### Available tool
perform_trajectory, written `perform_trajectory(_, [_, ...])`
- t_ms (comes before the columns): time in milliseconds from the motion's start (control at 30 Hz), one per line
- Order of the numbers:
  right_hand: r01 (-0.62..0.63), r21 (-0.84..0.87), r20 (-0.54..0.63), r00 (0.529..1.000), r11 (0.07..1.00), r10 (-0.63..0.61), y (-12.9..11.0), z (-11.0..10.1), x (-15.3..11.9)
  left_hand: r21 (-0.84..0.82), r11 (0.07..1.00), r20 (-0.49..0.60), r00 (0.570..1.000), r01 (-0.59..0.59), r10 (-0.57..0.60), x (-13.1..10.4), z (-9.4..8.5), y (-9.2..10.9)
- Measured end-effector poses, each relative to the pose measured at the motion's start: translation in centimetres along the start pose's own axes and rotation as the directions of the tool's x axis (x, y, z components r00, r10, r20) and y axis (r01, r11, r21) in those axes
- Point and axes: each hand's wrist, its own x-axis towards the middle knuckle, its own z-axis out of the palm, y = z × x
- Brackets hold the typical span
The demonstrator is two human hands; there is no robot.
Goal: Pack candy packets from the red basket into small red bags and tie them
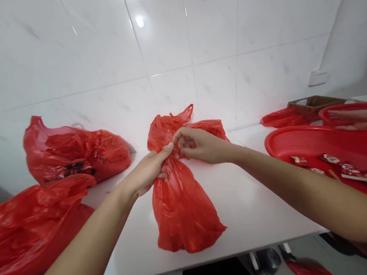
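A red plastic bag (187, 212) lies in front of me on the white table, gathered into a narrow neck at its middle. My left hand (150, 169) is closed around that neck, its thumb pressed on top. At the same spot, my right hand (201, 144) has its fingers curled in a pinch against the gathered plastic, close to the left thumb. The bag's crumpled upper part, with a handle loop, spreads out beyond both hands. What exactly the right fingertips pinch is partly hidden.
More red bags (79, 151) stand at the left, one open bag (32, 230) nearer me. At right, a red plastic basket (276, 140) holds several small packets (351, 170). Another person's hand (361, 118) reaches over a second basket. Behind is a brown box (316, 104) near the tiled wall.
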Motion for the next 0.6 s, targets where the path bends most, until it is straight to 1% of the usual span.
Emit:
perform_trajectory(67, [0.032,0.022,-0.074,0.997,0.999,-0.03,-0.2,0.3,-1.1,-0.03,1.0,0.048,0.999,0.008,-0.006,-0.1,-0.4,-0.3])
perform_trajectory(100, [0.064,0.066,-0.1,0.993,0.996,-0.057,-0.7,0.5,-1.7,-0.049,0.999,0.089,0.996,0.004,0.001,-0.2,-0.5,-0.3])
perform_trajectory(133, [0.092,0.128,-0.093,0.992,0.987,-0.081,-1.3,0.7,-2.3,-0.059,0.998,0.13,0.991,-0.005,0.012,-0.4,-0.7,-0.3])
perform_trajectory(167, [0.111,0.2,-0.058,0.993,0.974,-0.101,-2.0,0.9,-2.8,-0.049,0.999,0.169,0.985,-0.021,0.029,-0.5,-0.9,-0.2])
perform_trajectory(200, [0.123,0.262,-0.022,0.992,0.957,-0.121,-2.5,1.2,-3.2,-0.012,0.999,0.202,0.978,-0.051,0.052,-0.6,-1.1,-0.1])
perform_trajectory(233, [0.134,0.297,-0.018,0.991,0.945,-0.134,-2.7,1.4,-3.3,0.05,0.994,0.234,0.969,-0.094,0.08,-0.7,-1.2,0.0])
perform_trajectory(267, [0.146,0.3,-0.058,0.989,0.943,-0.134,-2.6,1.5,-3.3,0.125,0.982,0.268,0.958,-0.144,0.106,-0.8,-1.2,0.1])
perform_trajectory(300, [0.154,0.281,-0.13,0.984,0.947,-0.121,-2.2,1.7,-3.0,0.201,0.962,0.301,0.946,-0.187,0.121,-0.8,-1.2,0.1])
perform_trajectory(333, [0.145,0.257,-0.202,0.975,0.955,-0.093,-1.4,1.9,-2.6,0.271,0.936,0.329,0.936,-0.223,0.127,-0.7,-1.1,0.0])
perform_trajectory(367, [0.105,0.243,-0.243,0.969,0.964,-0.045,-0.4,2.1,-2.2,0.338,0.907,0.342,0.931,-0.252,0.131,-0.6,-0.9,-0.3])
perform_trajectory(400, [0.042,0.238,-0.244,0.97,0.97,0.018,0.7,2.4,-1.7,0.407,0.869,0.329,0.933,-0.281,0.147,-0.4,-0.7,-0.6])
perform_trajectory(433, [-0.028,0.242,-0.215,0.973,0.97,0.082,1.9,2.7,-1.3,0.487,0.816,0.288,0.939,-0.313,0.189,-0.2,-0.5,-1.1])
perform_trajectory(467, [-0.088,0.251,-0.179,0.975,0.964,0.135,3.0,3.1,-1.1,0.577,0.74,0.226,0.938,-0.347,0.263,0.0,-0.4,-1.7])
perform_trajectory(500, [-0.131,0.264,-0.155,0.972,0.956,0.176,4.0,3.5,-1.0,0.667,0.643,0.164,0.916,-0.377,0.367,0.3,-0.2,-2.4])
perform_trajectory(533, [-0.155,0.284,-0.141,0.969,0.946,0.201,4.9,3.9,-1.0,0.743,0.539,0.117,0.87,-0.397,0.48,0.5,-0.2,-3.0])
perform_trajectory(567, [-0.167,0.315,-0.123,0.969,0.934,0.214,5.5,4.2,-1.1,0.796,0.447,0.092,0.812,-0.408,0.577,0.8,-0.2,-3.6])
perform_trajectory(600, [-0.179,0.357,-0.084,0.971,0.917,0.222,5.9,4.4,-1.3,0.825,0.378,0.087,0.756,-0.419,0.649,1.0,-0.2,-4.1])
